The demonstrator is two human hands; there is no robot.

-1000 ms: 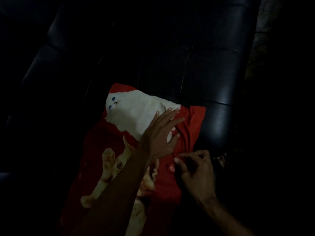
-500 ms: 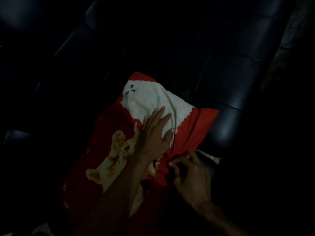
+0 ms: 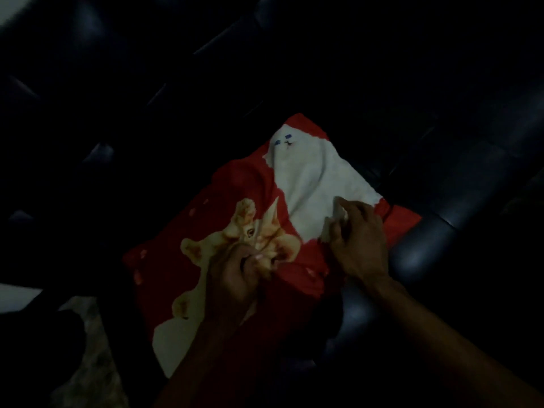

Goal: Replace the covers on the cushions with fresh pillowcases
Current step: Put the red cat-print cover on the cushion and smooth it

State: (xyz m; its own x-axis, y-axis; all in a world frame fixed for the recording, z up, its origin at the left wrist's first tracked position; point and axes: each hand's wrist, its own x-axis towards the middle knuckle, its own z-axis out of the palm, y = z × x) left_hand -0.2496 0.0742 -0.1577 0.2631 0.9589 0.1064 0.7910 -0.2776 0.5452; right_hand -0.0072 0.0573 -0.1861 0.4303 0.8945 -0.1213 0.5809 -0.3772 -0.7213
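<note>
We see one cushion (image 3: 259,201) lying on the seat of a dark sofa (image 3: 435,231), wearing a red cover (image 3: 235,184) printed with a white cat and a tan one. The light is poor, so a good deal stays hidden.

As for progress, we judge the work on this cushion to be in its middle. The cover sits over most of the cushion, smooth at the far corner by the sofa back and rumpled along the near edge, where both hands are busy. Whether this cover is the fresh one going on or the old one coming off, we cannot tell from this view alone. No other cushion and no spare pillowcase shows, so we cannot say how many are left.

Our left hand (image 3: 235,278) is at the near middle of the cushion, fingers curled tight and bunching the cloth over the tan cat. Our right hand (image 3: 356,240) is at the cushion's right edge, toward the sofa's front lip, fingers bent around a pale fold that looks like the inner pad or the cover's lining; which of the two, we cannot make out. The two hands are near each other but apart, with a strip of red cloth between them. The cushion reaches away from both hands toward the sofa back, so most of it lies beyond our fingertips.
</note>
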